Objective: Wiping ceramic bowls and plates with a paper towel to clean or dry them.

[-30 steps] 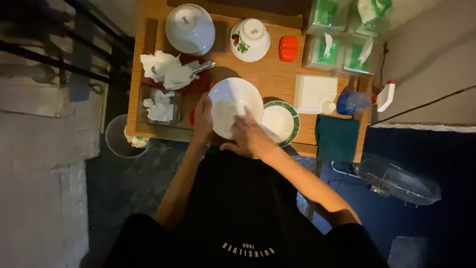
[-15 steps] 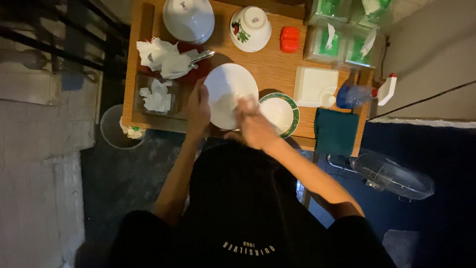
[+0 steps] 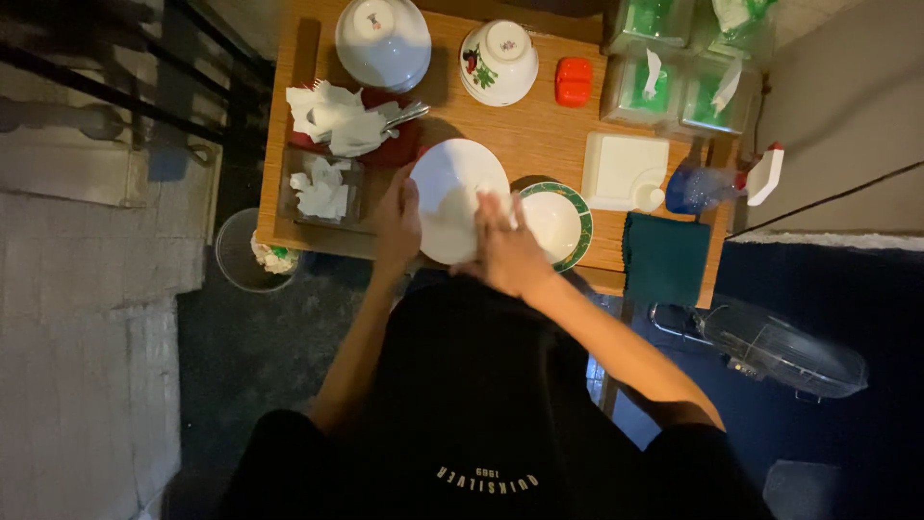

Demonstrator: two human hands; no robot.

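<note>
A round white plate (image 3: 450, 183) lies near the front edge of the small wooden table (image 3: 539, 135). My left hand (image 3: 397, 223) grips the plate's left rim. My right hand (image 3: 505, 252) lies on the plate's right side with its fingers stretched over the face. Whether something pale is under those fingers cannot be told. A smaller green-rimmed plate (image 3: 566, 223) sits just to the right, partly behind my right hand.
At the back stand an upturned white bowl (image 3: 383, 43), a flowered bowl (image 3: 499, 60), a small orange box (image 3: 573, 81) and green tissue packs (image 3: 647, 87). Crumpled tissues (image 3: 337, 117), a white square container (image 3: 624, 171), a blue spray bottle (image 3: 703, 185), a green cloth (image 3: 664, 258), a bin (image 3: 252, 255) and a fan (image 3: 780, 347) surround the plates.
My right hand has slid back and forth over the white plate's face. My left hand has stayed on the left rim.
</note>
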